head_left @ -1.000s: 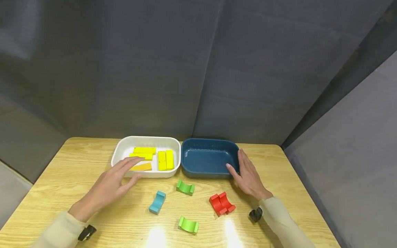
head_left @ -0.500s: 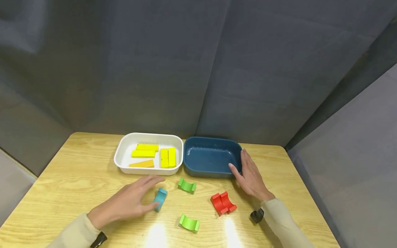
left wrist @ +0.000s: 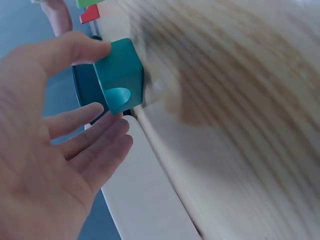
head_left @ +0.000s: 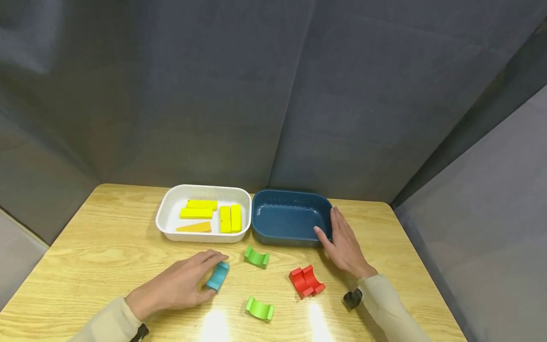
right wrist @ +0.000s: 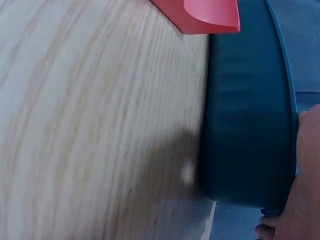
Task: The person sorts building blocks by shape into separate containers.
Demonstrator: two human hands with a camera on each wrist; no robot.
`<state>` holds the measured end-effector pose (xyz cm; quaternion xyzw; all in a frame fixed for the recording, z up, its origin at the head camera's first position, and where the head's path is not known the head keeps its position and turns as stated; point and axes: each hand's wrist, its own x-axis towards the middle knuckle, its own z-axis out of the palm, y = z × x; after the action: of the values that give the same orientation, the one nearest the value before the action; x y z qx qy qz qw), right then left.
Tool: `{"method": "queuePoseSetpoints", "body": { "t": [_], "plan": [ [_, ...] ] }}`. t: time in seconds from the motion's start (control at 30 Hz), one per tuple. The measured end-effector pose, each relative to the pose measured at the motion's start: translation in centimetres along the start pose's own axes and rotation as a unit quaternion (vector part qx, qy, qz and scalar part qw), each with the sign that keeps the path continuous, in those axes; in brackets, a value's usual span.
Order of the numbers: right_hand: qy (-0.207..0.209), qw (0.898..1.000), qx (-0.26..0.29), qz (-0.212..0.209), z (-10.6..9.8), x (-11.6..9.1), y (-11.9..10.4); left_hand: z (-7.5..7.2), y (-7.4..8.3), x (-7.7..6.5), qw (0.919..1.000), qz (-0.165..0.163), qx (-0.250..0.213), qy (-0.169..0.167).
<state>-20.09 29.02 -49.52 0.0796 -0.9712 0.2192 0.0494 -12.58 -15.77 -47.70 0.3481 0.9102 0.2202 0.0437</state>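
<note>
I log pale wood-grain table [head_left: 107, 237]: far, rounded white tray [head_left: 201, 236], rounded navy tray [head_left: 282, 241]; nearer, curved blue block [head_left: 219, 274], green blocks [head_left: 257, 259], red blocks [head_left: 301, 284].

Head looks down; close wrist views share tabletop [head_left: 107, 232].

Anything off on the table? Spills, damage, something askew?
No visible spill or damage. One oddity: in the white tray, the orange wedge tapers, unlike the straight yellow blocks.
</note>
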Motion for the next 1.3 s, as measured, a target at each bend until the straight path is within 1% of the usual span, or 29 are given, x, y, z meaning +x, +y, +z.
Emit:
{"method": "queuePoseSetpoints", "body": {
  "t": [0.2,0.3,0.47,0.63,0.73,0.87,0.97,1.17,1.3],
  "plan": [
    [0.002,1.0,0.0,0.0,0.0,-0.1,0.0,0.3,-0.1,0.2,0.9992,0.03,0.023,0.011],
    [0.002,1.0,0.0,0.001,0.0,-0.1,-0.1,0.4,-0.1,0.2,0.9986,0.044,0.024,0.017],
    [0.002,1.0,0.003,0.0,0.1,-0.2,0.0,0.7,-0.4,0.2,0.9975,0.058,0.034,0.023],
    [0.006,1.0,0.003,-0.002,0.1,-0.1,0.0,0.6,-0.6,0.3,0.9954,0.078,0.045,0.032],
    [0.009,1.0,0.003,-0.004,0.1,-0.1,0.0,0.4,-0.6,0.4,0.9951,0.085,0.043,0.029],
    [0.006,1.0,0.001,-0.002,0.1,-0.1,0.0,0.3,-0.7,0.3,0.9958,0.082,0.035,0.019],
    [0.005,1.0,0.001,0.0,0.2,-0.1,0.0,0.3,-0.6,0.2,0.9956,0.085,0.033,0.021],
    [0.01,1.0,0.005,-0.003,0.2,-0.1,0.0,0.1,-0.3,0.2,0.9937,0.096,0.038,0.042],
    [0.01,1.0,0.003,-0.001,0.2,-0.1,0.0,-0.4,0.1,0.6,0.9897,0.111,0.052,0.074]
  ]
}}
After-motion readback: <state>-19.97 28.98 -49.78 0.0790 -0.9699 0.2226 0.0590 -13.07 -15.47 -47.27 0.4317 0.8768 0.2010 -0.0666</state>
